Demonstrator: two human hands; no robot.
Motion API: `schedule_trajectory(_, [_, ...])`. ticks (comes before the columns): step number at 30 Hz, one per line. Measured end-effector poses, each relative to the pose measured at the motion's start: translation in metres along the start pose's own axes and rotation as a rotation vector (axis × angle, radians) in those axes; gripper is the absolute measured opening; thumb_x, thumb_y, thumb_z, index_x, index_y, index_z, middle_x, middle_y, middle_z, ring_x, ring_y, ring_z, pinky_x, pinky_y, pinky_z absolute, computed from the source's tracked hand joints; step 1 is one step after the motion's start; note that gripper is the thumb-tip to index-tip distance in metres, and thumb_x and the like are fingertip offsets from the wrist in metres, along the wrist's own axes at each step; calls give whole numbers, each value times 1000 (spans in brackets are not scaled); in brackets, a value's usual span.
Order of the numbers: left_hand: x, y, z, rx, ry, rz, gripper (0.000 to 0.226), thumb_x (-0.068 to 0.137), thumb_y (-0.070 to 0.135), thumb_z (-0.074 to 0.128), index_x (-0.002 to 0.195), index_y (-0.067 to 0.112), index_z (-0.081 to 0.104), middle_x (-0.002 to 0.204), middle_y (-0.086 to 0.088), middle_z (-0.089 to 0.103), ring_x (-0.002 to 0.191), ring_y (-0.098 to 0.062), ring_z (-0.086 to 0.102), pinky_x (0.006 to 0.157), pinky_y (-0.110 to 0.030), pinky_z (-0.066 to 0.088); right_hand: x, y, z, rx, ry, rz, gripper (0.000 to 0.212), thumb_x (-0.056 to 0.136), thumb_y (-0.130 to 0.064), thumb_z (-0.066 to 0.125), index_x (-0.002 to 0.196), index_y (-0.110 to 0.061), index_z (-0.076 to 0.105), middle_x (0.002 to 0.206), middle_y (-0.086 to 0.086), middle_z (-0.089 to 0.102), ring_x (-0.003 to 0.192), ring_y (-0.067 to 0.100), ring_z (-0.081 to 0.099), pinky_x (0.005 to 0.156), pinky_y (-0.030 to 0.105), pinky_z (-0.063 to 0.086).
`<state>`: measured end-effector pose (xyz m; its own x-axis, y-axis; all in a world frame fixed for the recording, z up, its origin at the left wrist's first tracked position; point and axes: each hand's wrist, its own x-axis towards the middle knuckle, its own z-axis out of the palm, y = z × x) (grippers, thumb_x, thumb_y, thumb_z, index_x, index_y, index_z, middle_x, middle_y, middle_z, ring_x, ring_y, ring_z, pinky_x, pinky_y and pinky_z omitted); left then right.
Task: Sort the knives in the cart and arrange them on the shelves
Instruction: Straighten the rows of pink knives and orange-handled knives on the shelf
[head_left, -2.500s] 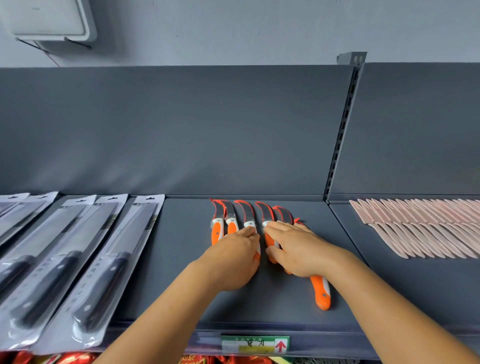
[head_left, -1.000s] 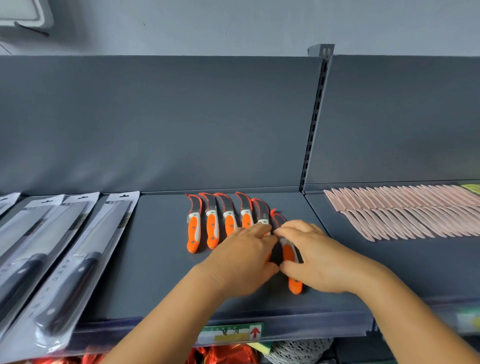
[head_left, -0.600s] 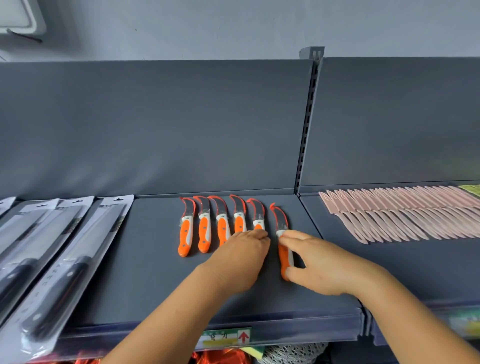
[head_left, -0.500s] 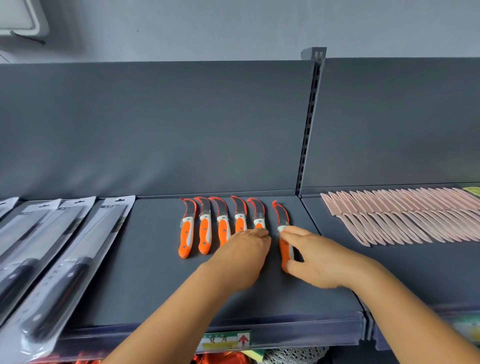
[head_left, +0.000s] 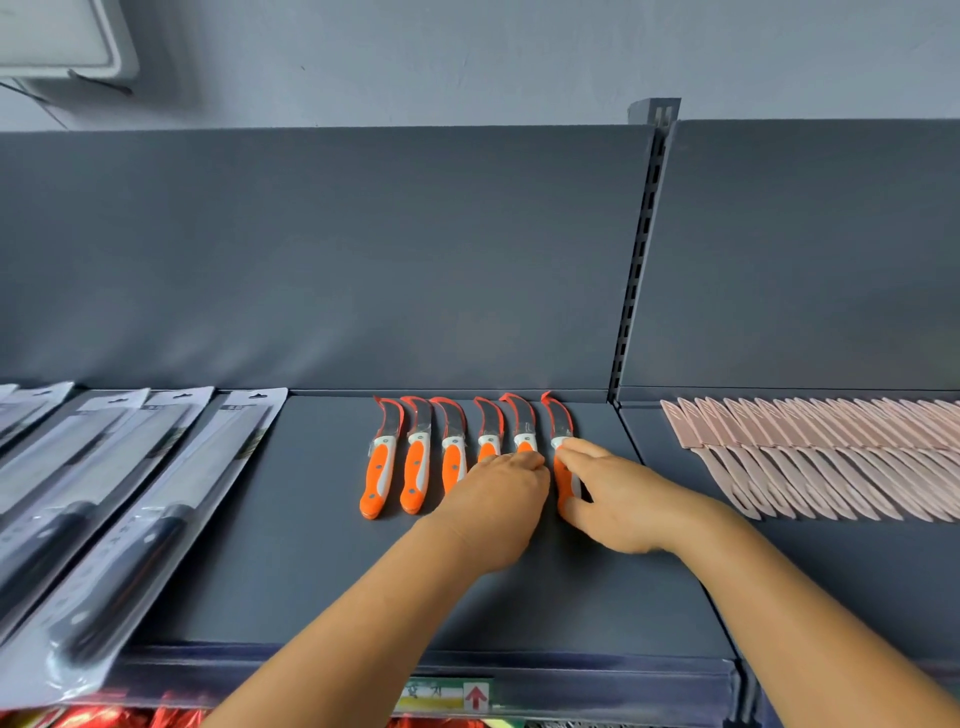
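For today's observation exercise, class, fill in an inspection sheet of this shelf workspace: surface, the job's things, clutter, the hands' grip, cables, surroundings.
Surface: dark grey shelf, flat, with a price strip along its front edge.
Job's things: six orange-handled curved knives side by side, blades pointing to the back panel.
Clutter: nothing seen.
Grip: left hand rests over the handles of the middle knives, whether it holds any is hidden; right hand pinches the rightmost knife by its handle.
Cables: nothing seen.
Surroundings: packaged black-handled knives at left; a row of pink sheathed knives on the neighbouring shelf at right; a slotted upright between the panels.
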<state>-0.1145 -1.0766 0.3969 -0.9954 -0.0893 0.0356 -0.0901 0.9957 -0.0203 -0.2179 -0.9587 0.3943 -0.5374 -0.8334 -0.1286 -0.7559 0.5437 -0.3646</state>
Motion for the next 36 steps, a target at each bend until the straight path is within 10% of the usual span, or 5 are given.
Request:
schedule_trajectory(17, [-51,-7,-11,-7,277,-139,39,95,30,43,133,20,42,132,2,45,122,-21,41,103,-33,26,-23,-33,-5,-62,261,-179,42,96,-41,40,133,-22,39,141,-7,37,128,15,32,103,29,28])
schedule_trajectory(36, [-309,-205,-25,-47,365,-449,51,94,46,44,142,30,37,143,14,38,130,-10,35,106,-21,23,-2,-310,106,-7,280,-480,51,95,-48,39,143,-34,30,149,-16,26,135,7,21,106,23,12])
